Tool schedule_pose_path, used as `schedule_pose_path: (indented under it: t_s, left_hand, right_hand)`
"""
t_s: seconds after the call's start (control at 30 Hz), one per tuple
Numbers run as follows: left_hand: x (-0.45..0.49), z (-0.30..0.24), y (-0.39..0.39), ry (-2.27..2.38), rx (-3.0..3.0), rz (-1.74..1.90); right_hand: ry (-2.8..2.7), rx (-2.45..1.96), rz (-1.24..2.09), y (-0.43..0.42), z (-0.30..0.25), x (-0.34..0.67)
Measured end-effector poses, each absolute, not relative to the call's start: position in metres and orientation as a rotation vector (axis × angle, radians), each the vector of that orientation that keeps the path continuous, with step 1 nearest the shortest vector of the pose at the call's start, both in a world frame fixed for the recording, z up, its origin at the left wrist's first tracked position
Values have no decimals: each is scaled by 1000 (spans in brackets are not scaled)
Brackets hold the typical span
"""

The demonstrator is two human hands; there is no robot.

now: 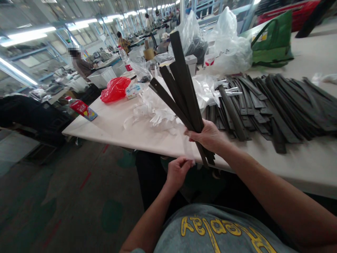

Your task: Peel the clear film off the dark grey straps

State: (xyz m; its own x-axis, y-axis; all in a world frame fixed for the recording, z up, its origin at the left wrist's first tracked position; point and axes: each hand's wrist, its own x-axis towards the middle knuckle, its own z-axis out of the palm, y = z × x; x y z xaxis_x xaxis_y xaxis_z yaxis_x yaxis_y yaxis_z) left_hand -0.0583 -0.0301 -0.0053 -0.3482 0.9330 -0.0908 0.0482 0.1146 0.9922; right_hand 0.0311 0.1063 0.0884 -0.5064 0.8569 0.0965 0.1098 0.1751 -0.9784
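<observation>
My right hand [209, 136] is wrapped round a bundle of dark strips [185, 84], flat and narrow with rounded ends. They fan out upward above the table edge, and their lower ends stick out below my palm. Lower and to the left, my left hand [178, 173] pinches the end of a thin, translucent white strip [189, 149]. That strip runs up toward the fingers of my right hand; whether it goes round the bundle I cannot tell. Many more dark strips [286, 105] lie in piles on the table to the right.
Crumpled white strips [163, 109] lie on the pale table [118, 131]. Left of them are a red plastic bag [115, 90] and a red drink carton [82, 109]. Clear plastic bags [229, 45] and a green bag [275, 44] stand behind. Other people sit at far workstations.
</observation>
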Motion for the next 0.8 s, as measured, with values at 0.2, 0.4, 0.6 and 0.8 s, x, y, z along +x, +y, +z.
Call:
schedule_pose_path:
  t_s: [0.2, 0.4, 0.6, 0.8]
  left_hand:
    - [-72, -3, -32, 1571, 916, 1366]
    - [-97, 3, -22, 1215, 428, 1758]
    - [-110, 16, -4, 1004, 26, 1935]
    - [-110, 31, 8, 915, -37, 1987]
  right_hand:
    - [-1886, -890, 1405, 93, 100, 30]
    - [-2081, -1067, 1265, 70, 80, 70]
    - [-2116, -1148, 1346, 44, 38, 119]
    - [-2074, -1269, 1357, 27, 12, 146]
